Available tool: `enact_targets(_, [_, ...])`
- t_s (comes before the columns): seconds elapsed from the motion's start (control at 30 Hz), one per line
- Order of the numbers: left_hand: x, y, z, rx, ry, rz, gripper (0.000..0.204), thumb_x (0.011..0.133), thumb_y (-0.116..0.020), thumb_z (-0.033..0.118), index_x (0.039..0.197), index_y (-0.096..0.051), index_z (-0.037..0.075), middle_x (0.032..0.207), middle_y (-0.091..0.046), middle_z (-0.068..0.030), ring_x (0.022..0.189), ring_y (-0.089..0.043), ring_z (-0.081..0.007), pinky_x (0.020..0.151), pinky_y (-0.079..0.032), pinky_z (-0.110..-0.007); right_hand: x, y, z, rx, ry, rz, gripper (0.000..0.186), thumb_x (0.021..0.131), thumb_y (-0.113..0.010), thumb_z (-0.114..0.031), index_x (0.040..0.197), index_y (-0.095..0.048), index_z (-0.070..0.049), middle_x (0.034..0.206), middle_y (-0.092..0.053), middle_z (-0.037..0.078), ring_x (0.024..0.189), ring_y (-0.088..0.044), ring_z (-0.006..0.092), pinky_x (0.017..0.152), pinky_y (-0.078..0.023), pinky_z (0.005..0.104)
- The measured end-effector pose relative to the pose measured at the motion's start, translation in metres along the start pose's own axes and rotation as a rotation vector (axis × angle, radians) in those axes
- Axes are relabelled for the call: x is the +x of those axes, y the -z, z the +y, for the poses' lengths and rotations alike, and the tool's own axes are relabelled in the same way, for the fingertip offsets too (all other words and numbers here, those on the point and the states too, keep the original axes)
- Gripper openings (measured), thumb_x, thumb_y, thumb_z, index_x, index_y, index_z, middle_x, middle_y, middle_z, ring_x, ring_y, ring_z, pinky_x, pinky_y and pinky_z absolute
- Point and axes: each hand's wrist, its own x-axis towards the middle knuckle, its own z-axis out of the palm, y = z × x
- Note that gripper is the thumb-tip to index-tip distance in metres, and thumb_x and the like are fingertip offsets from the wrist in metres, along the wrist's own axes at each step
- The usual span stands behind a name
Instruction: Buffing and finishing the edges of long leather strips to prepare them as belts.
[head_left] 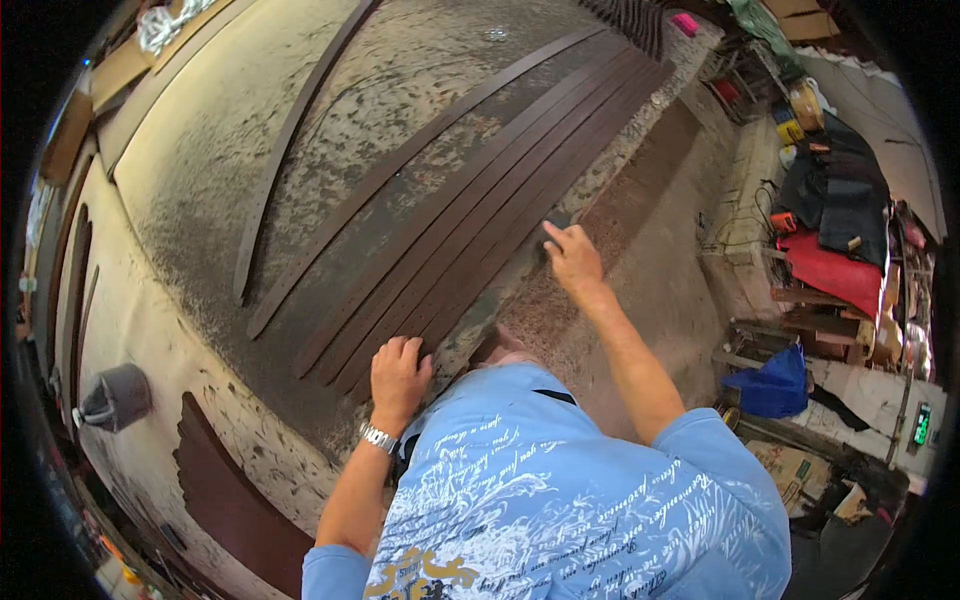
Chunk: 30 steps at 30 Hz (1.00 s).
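Dark strips (470,210) under left hand (398,375); right hand (572,255) hides something.

I count two hands of mine on the worktop (200,170): my left hand (398,372) and my right hand (572,255). On my left wrist is one metal watch (379,437).

Under my hands lies one group of dark brown wooden strips (470,230), side by side; I see about six, but the edges run together, so the exact number I cannot tell. Two more strips lie apart from them: one long strip (400,170) and one thinner curved strip (290,140).

There is one grey cup (118,395) at the left, one blue bag (775,385) on the floor, and one red cloth (830,270).
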Motion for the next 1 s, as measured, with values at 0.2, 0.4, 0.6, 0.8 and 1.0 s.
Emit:
enact_targets(0.2, [-0.056,0.037,-0.024,0.06,0.144,-0.034,0.038,0.074,-0.077,0.013,0.109,-0.064,0.007,0.108,-0.061,-0.0131,0.101,-0.059,-0.0327,0.084,-0.045,-0.045,-0.007,0.006,0.003,0.045,0.094,-0.086,0.036,0.09,-0.068,-0.021,0.126,-0.066,-0.021,0.098,-0.055,0.009,0.089,-0.061,0.0298,0.075,-0.052,0.0431])
enact_targets(0.4, [0.004,0.029,-0.001,0.1,0.171,0.14,0.044,0.085,-0.072,0.017,0.126,-0.059,0.004,0.131,-0.055,-0.0183,0.122,-0.052,-0.0349,0.1,-0.037,-0.049,0.006,0.024,0.036,0.05,0.06,-0.061,0.037,0.089,-0.07,-0.019,0.126,-0.067,-0.021,0.095,-0.054,0.008,0.087,-0.061,0.0291,0.074,-0.052,0.0425])
enact_targets(0.6, [0.173,-0.038,0.05,-0.02,0.098,0.273,0.046,0.091,-0.067,0.02,0.131,-0.056,-0.001,0.147,-0.044,-0.0246,0.133,-0.045,-0.0409,0.11,-0.037,-0.048,0.056,0.048,0.072,0.08,0.096,-0.049,0.036,0.091,-0.068,-0.02,0.127,-0.066,-0.02,0.098,-0.056,0.007,0.086,-0.06,0.0265,0.076,-0.051,0.0401])
enact_targets(0.8, [0.323,-0.126,0.113,0.154,0.168,0.182,0.068,0.093,-0.06,0.046,0.144,-0.046,0.003,0.154,-0.038,-0.0201,0.145,-0.028,-0.0398,0.115,-0.022,-0.061,0.151,0.072,0.136,0.202,0.142,-0.099,0.037,0.092,-0.067,-0.021,0.129,-0.066,-0.02,0.098,-0.055,0.009,0.089,-0.06,0.0287,0.077,-0.052,0.0403])
enact_targets(1.0, [0.337,-0.17,0.157,0.28,0.128,0.058,0.072,0.093,-0.057,0.054,0.145,-0.047,0.006,0.151,-0.043,-0.0117,0.147,-0.026,-0.0371,0.116,-0.015,-0.063,0.227,0.087,0.212,0.16,0.066,-0.085,0.035,0.095,-0.064,-0.022,0.13,-0.065,-0.02,0.1,-0.056,0.008,0.088,-0.059,0.0265,0.078,-0.05,0.0395])
